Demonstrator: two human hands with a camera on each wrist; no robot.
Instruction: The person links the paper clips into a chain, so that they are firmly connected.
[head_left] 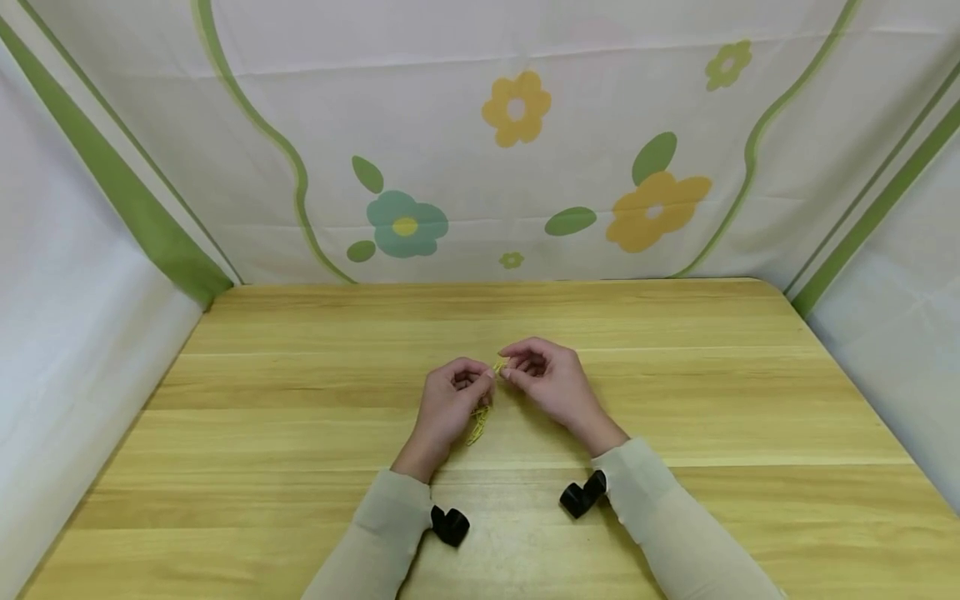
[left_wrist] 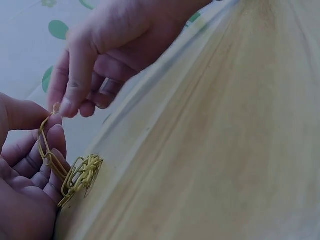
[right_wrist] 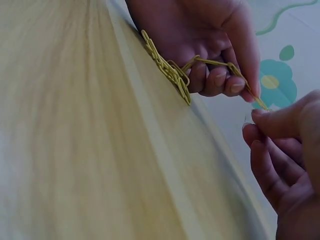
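A chain of yellow paper clips (head_left: 477, 426) hangs below my left hand (head_left: 447, 404), its lower links bunched near the tabletop. In the left wrist view, the upper links of the paper-clip chain (left_wrist: 44, 145) run up across the left fingers to the thumb and fingertip, which pinch the top. My right hand (head_left: 551, 379) meets it from the other side, thumb and forefinger pinching a yellow paper clip (head_left: 501, 364) at the chain's upper end. The right wrist view has that paper clip (right_wrist: 260, 103) stretched between both hands' fingertips; whether it is linked there is hidden by the fingers.
Both hands work above a wooden table (head_left: 300, 450). A white curtain (head_left: 465, 150) with printed flowers stands behind its far edge, with white cloth at both sides. Black wrist mounts (head_left: 450, 527) stick out from the cuffs of the light sleeves.
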